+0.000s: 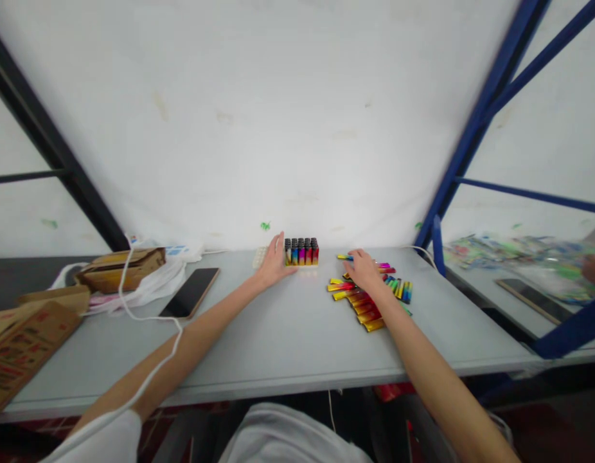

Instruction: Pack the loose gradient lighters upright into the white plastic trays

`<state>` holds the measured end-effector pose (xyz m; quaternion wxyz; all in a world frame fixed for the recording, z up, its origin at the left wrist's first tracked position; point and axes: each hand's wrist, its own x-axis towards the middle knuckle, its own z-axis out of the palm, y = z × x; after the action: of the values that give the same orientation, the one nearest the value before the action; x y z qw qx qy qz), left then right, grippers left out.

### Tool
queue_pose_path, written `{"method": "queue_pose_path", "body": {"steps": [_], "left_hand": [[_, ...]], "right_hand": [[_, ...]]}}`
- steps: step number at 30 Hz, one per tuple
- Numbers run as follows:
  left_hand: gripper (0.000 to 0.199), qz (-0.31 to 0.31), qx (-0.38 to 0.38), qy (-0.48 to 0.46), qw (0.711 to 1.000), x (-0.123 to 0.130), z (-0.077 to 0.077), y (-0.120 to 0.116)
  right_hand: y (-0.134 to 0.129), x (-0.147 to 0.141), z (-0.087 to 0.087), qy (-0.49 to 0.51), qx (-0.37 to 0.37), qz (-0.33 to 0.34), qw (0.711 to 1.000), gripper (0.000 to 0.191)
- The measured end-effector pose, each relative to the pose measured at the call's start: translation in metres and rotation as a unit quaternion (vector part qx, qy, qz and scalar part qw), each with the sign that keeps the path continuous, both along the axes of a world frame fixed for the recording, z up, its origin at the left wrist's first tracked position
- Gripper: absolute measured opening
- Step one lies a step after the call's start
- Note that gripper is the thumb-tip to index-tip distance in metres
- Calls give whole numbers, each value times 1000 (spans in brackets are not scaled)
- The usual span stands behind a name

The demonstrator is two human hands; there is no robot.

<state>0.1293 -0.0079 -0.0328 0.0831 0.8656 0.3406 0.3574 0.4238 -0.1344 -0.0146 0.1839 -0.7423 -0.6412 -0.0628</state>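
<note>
Upright lighters (302,252) with black tops and coloured bodies stand in rows in a block near the wall. My left hand (275,262) rests against the left side of this block, fingers apart, with nothing in its grasp. Just left of it lies a pale tray with round holes (259,257). Over the upper edge of a loose pile of shiny lighters (367,308) is my right hand (364,269). Its fingertips are at a yellow and blue lighter (344,257); whether they grip it is too small to tell.
On the left lie a black phone (191,292), an open cardboard box (121,267), a printed carton (32,341) and a white cable (126,302). A blue frame (471,148) rises at the right; beyond it are another phone (536,300) and a person's hand (594,269).
</note>
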Motion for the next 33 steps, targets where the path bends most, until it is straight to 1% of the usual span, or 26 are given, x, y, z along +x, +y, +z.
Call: {"method": "queue_pose_path", "body": {"steps": [2, 3, 4, 6, 8, 9, 11, 14, 15, 17, 19, 20, 22, 24, 26, 28, 30, 31, 33], "left_hand": [[118, 28, 47, 16, 998, -9, 0, -9], [108, 57, 52, 33, 996, -16, 0, -15], [96, 91, 42, 62, 993, -26, -2, -20], [72, 150, -16, 142, 978, -47, -4, -32], [60, 163, -69, 200, 964, -67, -5, -44], [58, 149, -70, 212, 963, -76, -5, -51], [54, 108, -61, 206, 971, -90, -2, -69], [41, 55, -68, 179, 980, -98, 5, -101], [37, 35, -72, 164, 983, -98, 8, -111], [27, -31, -80, 140, 986, -92, 12, -125], [20, -87, -88, 125, 984, -82, 15, -129], [18, -105, -90, 121, 983, -75, 17, -127], [15, -133, -90, 121, 980, -60, 20, -119], [14, -167, -90, 132, 973, -44, 24, -109], [12, -200, -90, 141, 965, -31, 25, -101], [13, -219, -86, 135, 963, -22, 24, -97], [23, -208, -80, 108, 969, -18, 18, -96], [33, -193, -79, 91, 974, -19, 14, -95], [62, -150, -79, 64, 983, -22, 5, -93]], "right_hand": [[3, 2, -8, -10, -35, -1, 999, 49], [4, 2, -10, -10, -56, 1, 998, 51], [6, 2, -12, -8, -76, 4, 997, 52], [9, 2, -13, 1, -108, 7, 994, 52], [12, 1, -12, -1, -118, 8, 993, 49], [14, 1, -11, -5, -115, 8, 993, 47], [15, 2, -8, -14, -102, 9, 995, 43], [17, 4, -5, -14, -88, 21, 996, 37], [17, 4, -4, -13, -87, 27, 996, 35], [17, 3, -2, -12, -74, 29, 997, 31], [15, 0, 1, 0, -34, 22, 999, 30], [13, -2, 2, 14, -8, 18, 1000, 31], [9, -7, 5, 55, 39, 23, 997, 33], [3, -12, 8, 109, 78, 49, 990, 32], [-2, -18, 9, 176, 116, 76, 975, 33], [-5, -22, 10, 250, 147, 106, 951, 38], [-5, -25, 10, 321, 154, 134, 925, 44], [-4, -27, 9, 353, 151, 142, 912, 47], [-2, -32, 7, 415, 138, 147, 887, 54]]}}
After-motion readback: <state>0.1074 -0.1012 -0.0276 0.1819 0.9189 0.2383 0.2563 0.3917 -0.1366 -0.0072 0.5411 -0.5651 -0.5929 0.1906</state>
